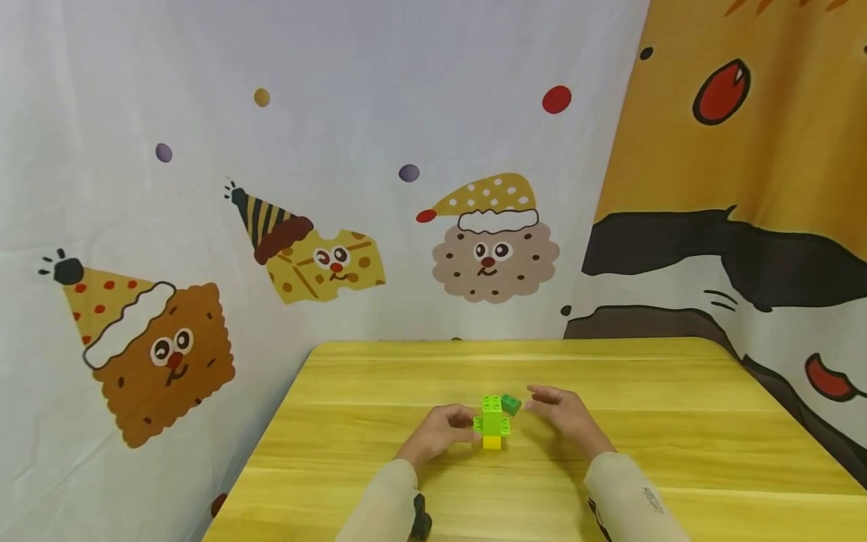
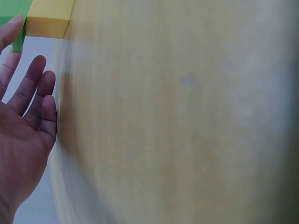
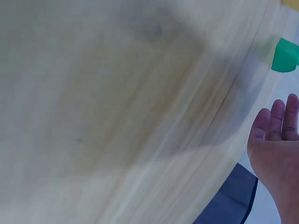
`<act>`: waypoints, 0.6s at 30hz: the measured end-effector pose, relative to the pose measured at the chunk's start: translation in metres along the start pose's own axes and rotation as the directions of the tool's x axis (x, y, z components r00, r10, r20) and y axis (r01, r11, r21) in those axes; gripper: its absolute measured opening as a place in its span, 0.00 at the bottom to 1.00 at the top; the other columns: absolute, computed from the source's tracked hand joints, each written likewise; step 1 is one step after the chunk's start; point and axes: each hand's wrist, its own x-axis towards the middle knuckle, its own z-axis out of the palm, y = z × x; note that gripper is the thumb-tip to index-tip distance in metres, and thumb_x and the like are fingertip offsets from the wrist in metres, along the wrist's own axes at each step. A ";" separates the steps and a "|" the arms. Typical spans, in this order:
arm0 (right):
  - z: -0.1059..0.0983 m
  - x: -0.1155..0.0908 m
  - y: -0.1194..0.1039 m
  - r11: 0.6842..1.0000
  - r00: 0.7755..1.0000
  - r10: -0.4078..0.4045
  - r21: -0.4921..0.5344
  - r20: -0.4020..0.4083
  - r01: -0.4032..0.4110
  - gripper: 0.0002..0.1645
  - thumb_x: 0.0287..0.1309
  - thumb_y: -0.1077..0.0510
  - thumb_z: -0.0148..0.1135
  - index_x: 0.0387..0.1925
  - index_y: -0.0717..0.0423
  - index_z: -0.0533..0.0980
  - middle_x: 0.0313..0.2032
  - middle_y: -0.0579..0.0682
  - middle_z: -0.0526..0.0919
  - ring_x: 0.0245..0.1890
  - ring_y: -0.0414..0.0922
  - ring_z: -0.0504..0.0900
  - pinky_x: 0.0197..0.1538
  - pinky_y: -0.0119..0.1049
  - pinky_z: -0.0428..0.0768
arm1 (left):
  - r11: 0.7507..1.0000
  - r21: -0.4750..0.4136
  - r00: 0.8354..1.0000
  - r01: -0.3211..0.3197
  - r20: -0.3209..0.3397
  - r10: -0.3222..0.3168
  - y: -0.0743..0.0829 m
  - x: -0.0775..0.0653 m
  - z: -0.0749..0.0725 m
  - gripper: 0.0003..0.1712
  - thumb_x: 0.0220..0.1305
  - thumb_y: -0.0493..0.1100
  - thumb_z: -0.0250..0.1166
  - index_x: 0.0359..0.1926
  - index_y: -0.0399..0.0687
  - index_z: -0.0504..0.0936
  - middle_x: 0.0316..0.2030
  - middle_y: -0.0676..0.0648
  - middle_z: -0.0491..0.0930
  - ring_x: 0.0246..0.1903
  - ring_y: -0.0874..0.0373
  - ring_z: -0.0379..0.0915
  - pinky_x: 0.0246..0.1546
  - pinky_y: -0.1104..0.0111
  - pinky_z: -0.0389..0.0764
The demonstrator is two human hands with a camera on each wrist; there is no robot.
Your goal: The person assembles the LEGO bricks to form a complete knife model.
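A small build of light-green toy bricks [image 1: 492,424] stands upright on a yellow brick [image 1: 491,443] near the middle of the table, with a studded piece jutting out on each side. My left hand [image 1: 442,433] pinches the left jutting piece between thumb and index finger; in the left wrist view the other fingers [image 2: 32,77] are loosely bent below it. Just behind the build, to its right, is a dark-green brick [image 1: 511,405]. My right hand [image 1: 565,415] is beside that brick, fingers extended and holding nothing. The right wrist view shows the dark-green brick [image 3: 285,56] beyond the fingertips.
The wooden table [image 1: 325,482] has rounded far corners. Behind it hangs a white curtain [image 1: 366,105] printed with cartoon biscuits and cheese, with a larger orange-and-black print at the right.
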 end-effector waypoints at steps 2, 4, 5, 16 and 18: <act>-0.001 0.006 0.002 0.999 1.000 -0.013 -0.030 0.009 0.014 0.35 0.63 0.46 0.66 0.67 0.56 0.72 0.64 0.60 0.74 0.66 0.61 0.67 0.66 0.60 0.63 | 1.000 -0.003 1.000 -0.003 -0.004 0.003 0.000 0.000 0.000 0.15 0.58 0.45 0.74 0.46 0.52 0.85 0.42 0.53 0.80 0.44 0.57 0.74 0.47 0.57 0.76; -0.002 0.012 0.005 0.997 0.999 -0.030 -0.064 0.021 0.032 0.33 0.64 0.48 0.66 0.67 0.56 0.72 0.64 0.60 0.73 0.66 0.62 0.66 0.65 0.60 0.63 | 1.000 -0.001 1.000 -0.003 -0.002 0.003 0.000 0.000 0.000 0.15 0.58 0.45 0.75 0.46 0.52 0.85 0.42 0.53 0.81 0.44 0.57 0.74 0.47 0.57 0.76; -0.002 0.014 0.006 0.996 0.999 -0.038 -0.080 0.031 0.041 0.32 0.65 0.49 0.65 0.67 0.56 0.72 0.64 0.60 0.73 0.67 0.62 0.65 0.65 0.61 0.63 | 1.000 -0.006 1.000 -0.003 0.001 0.003 0.000 0.000 0.000 0.15 0.58 0.45 0.75 0.47 0.51 0.85 0.42 0.53 0.81 0.44 0.57 0.73 0.47 0.57 0.76; 0.001 0.027 0.007 0.981 0.990 -0.086 -0.162 0.115 0.104 0.31 0.64 0.58 0.66 0.67 0.58 0.71 0.67 0.63 0.68 0.68 0.66 0.62 0.65 0.64 0.62 | 1.000 0.008 1.000 0.010 0.004 -0.010 -0.004 0.003 0.000 0.16 0.57 0.47 0.75 0.47 0.54 0.85 0.42 0.55 0.80 0.43 0.59 0.74 0.46 0.62 0.76; 0.004 0.030 0.006 0.980 0.986 -0.100 -0.157 0.133 0.120 0.30 0.64 0.61 0.65 0.67 0.59 0.71 0.67 0.64 0.68 0.68 0.67 0.62 0.65 0.64 0.62 | 1.000 0.009 1.000 0.011 -0.001 -0.011 -0.004 0.002 -0.001 0.16 0.57 0.46 0.75 0.47 0.53 0.85 0.41 0.55 0.80 0.43 0.59 0.74 0.46 0.61 0.76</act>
